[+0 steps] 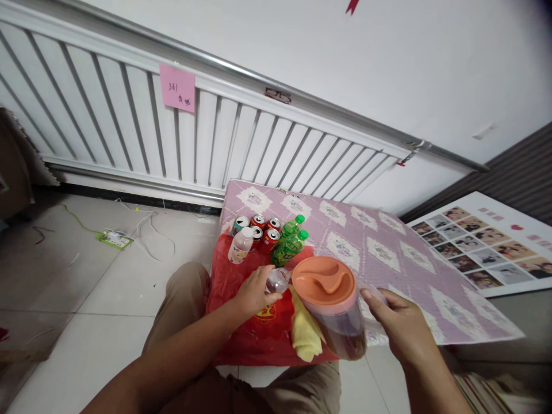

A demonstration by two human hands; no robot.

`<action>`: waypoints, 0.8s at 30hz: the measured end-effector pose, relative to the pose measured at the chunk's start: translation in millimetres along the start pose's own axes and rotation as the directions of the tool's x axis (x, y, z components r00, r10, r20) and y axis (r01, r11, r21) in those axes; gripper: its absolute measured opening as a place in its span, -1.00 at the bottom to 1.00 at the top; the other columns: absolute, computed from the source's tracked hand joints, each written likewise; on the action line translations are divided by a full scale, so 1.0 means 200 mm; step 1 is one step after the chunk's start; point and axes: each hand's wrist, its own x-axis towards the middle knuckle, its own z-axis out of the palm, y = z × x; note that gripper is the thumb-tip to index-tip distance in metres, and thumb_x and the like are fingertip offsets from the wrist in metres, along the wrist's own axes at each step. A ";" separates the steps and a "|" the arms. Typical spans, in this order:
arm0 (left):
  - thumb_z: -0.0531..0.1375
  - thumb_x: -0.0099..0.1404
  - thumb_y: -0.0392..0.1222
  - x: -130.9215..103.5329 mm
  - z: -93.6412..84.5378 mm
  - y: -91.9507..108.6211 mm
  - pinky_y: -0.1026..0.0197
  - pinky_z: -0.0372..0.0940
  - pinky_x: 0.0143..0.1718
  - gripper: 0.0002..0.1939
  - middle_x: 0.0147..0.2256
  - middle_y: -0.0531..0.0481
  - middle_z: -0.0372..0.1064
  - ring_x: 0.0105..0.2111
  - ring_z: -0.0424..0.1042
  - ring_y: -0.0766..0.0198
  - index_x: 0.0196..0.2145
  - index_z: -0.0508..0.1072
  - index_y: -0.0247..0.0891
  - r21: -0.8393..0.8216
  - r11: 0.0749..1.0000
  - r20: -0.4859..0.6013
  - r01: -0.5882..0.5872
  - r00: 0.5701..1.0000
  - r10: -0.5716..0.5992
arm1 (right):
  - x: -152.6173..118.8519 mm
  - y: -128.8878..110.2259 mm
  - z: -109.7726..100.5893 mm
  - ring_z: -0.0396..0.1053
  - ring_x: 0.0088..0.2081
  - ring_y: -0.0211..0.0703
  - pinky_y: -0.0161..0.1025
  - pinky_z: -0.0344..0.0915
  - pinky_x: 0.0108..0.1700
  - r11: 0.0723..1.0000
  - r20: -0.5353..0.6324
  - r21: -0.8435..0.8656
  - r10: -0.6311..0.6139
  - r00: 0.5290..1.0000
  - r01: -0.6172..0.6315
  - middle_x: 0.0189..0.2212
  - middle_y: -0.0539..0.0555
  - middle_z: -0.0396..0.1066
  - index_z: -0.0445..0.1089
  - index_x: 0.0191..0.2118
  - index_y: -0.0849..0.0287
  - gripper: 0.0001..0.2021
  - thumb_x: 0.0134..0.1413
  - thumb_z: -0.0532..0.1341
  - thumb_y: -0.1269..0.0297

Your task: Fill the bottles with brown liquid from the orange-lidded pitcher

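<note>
My right hand [399, 322] grips the handle of a clear pitcher [342, 330] with an orange lid [325, 279] and brownish liquid inside. The pitcher is held up, slightly tilted, over the front edge of the table. My left hand [254, 294] is closed around a small clear glass [278, 280], just left of the lid. Below lies a red tray [280, 319] with a yellow pattern, partly hidden by my hand. A crumpled yellow cloth [305, 333] sits between the tray and the pitcher.
Behind my left hand stand several drink cans [271, 238], a pale bottle [240, 246] and green bottles [290, 247]. A red sheet [222, 287] and a purple patterned cloth [332, 213] cover the table. A white radiator [241, 138] runs behind; a power strip [114, 238] lies on the floor.
</note>
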 end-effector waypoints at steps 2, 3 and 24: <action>0.40 0.06 -0.22 0.00 0.00 -0.01 -0.06 0.23 0.15 -0.25 0.11 -0.19 0.29 0.11 0.32 -0.01 0.16 0.19 -0.17 -0.005 1.000 -0.001 -0.004 1.000 0.004 | 0.00 0.00 0.00 0.12 -0.55 -0.23 -0.29 0.10 -0.54 1.000 0.002 -0.004 -0.009 1.000 0.009 -0.67 -0.05 0.19 0.33 -0.64 0.13 -0.60 -0.12 0.29 -0.10; 0.40 0.06 -0.22 0.00 0.00 -0.01 -0.06 0.23 0.15 -0.25 0.11 -0.18 0.29 0.11 0.33 -0.01 0.16 0.19 -0.16 -0.009 1.000 -0.001 -0.007 1.000 0.007 | 0.01 0.00 0.00 0.12 -0.55 -0.23 -0.29 0.10 -0.54 1.000 0.012 -0.007 -0.007 1.000 0.008 -0.67 -0.05 0.19 0.32 -0.64 0.14 -0.60 -0.13 0.29 -0.10; 0.40 0.07 -0.23 0.00 -0.01 0.02 -0.06 0.25 0.14 -0.26 0.11 -0.21 0.30 0.11 0.33 -0.02 0.16 0.19 -0.20 0.022 1.000 0.014 0.008 1.000 -0.008 | 0.02 0.02 0.00 0.13 -0.51 -0.23 -0.29 0.10 -0.48 0.998 0.061 0.012 0.061 0.996 -0.062 -0.63 -0.05 0.22 0.38 -0.60 0.16 -0.62 -0.14 0.31 -0.09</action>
